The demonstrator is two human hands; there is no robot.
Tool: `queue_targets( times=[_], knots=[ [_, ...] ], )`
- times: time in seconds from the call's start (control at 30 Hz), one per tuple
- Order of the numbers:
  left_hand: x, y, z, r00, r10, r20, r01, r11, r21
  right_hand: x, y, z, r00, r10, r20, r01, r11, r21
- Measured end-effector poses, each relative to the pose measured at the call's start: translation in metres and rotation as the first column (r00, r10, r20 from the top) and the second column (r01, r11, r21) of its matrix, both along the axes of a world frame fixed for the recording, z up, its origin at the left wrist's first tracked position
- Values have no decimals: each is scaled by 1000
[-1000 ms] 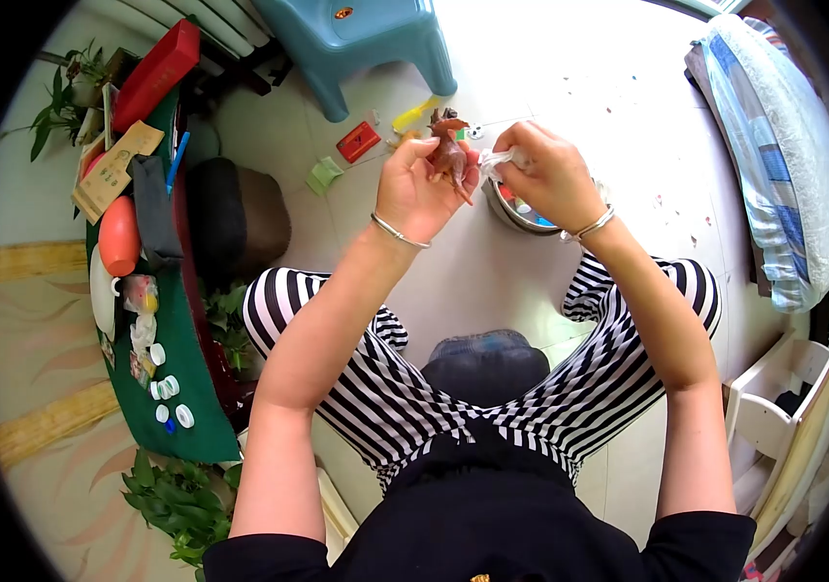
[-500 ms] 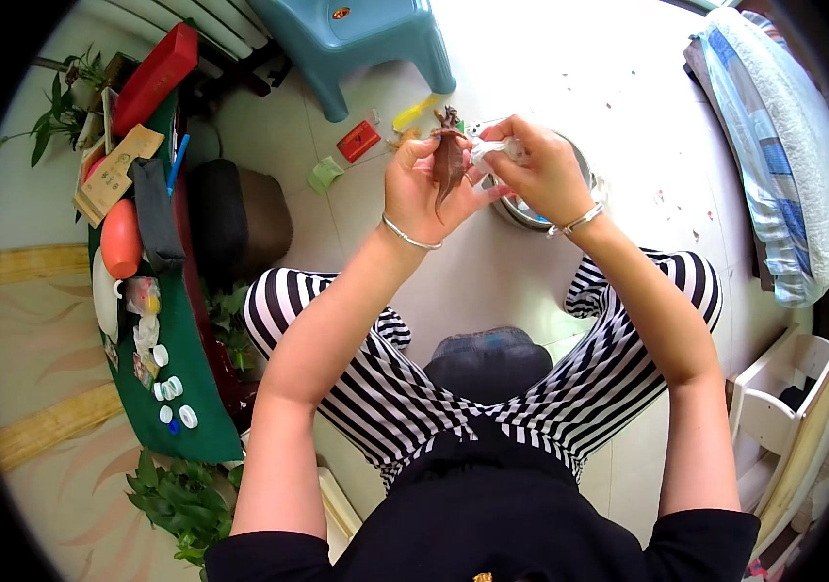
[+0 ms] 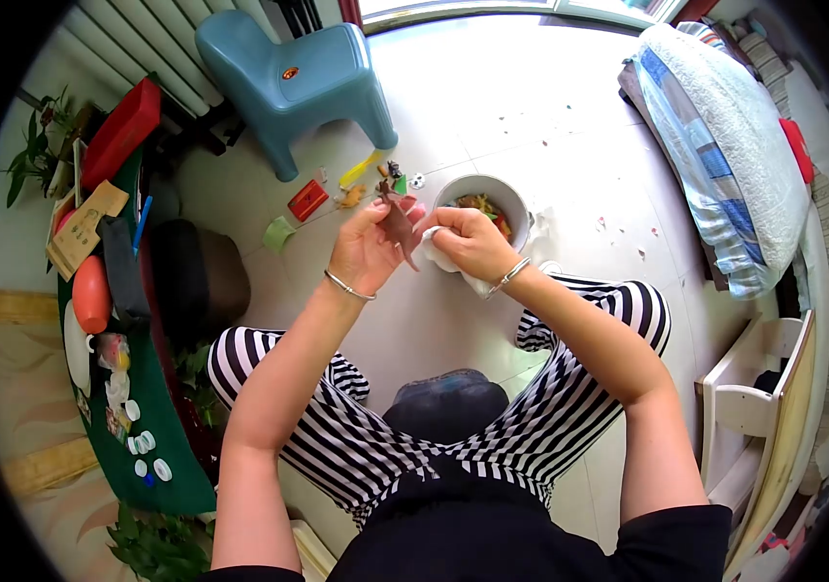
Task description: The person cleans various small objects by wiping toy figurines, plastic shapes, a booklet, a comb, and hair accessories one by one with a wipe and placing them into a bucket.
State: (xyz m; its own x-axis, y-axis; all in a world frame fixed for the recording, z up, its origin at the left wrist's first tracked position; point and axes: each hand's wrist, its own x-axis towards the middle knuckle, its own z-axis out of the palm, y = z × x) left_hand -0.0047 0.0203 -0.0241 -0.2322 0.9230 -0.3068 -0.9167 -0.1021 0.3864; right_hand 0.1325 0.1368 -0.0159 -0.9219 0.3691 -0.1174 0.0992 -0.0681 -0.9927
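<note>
My left hand [image 3: 361, 257] is closed round a thin brown toy figure [image 3: 398, 228], which looks like a small animal with a pointed tail. Its exact kind I cannot make out. The tail end points down toward me. Close beside it, my right hand [image 3: 482, 242] pinches a crumpled white tissue [image 3: 439, 254], part of which hangs below the fingers. Whether the tissue touches the toy I cannot tell. Just beyond my right hand, a round grey tub [image 3: 523, 199] holds many colourful small things, partly hidden by that hand.
On the floor past my left hand lie a red box [image 3: 308, 200], a yellow strip [image 3: 361, 169], a green piece [image 3: 278, 233] and several small toys. A blue plastic stool [image 3: 312, 82] stands behind them. Left is a green-topped table [image 3: 143, 359] with bottle caps; right, a cushion [image 3: 739, 155].
My view has shifted, so the scene appears lower and further left. The right hand and tissue have moved lower beside the toy, showing more of the tub. The left hand keeps its hold.
</note>
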Motion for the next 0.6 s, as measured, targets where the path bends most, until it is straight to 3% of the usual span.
queue_targets(
  times=[0.07, 0.27, 0.33, 0.37, 0.4, 0.5, 0.6],
  knots=[
    [0, 2, -8, 976, -87, -200, 80, 996, -44, 3, 1, -4, 990, -74, 118, 40, 963, 266],
    [10, 18, -29, 933, -60, -355, 24, 994, -104, 15, -2, -31, 976, -189, 108, 158, 956, 247],
    [14, 21, -36, 905, -59, -422, 55, 998, -23, 20, 1, -34, 984, -160, 80, 151, 983, 107],
    [15, 24, -42, 895, -89, -437, 72, 996, -55, 23, 2, -34, 984, -148, 100, 150, 989, -10],
    [20, 26, -38, 885, -105, -453, 87, 994, -61, 25, 5, -36, 983, -164, 83, 166, 986, -18],
    [38, 29, -43, 884, -84, -459, -16, 978, -210, 34, 11, -42, 983, -117, 139, 144, 969, -202],
    [45, 45, -62, 874, -165, -458, 35, 960, -278, 46, 15, -42, 968, -148, 201, 192, 956, -220]
  ],
)
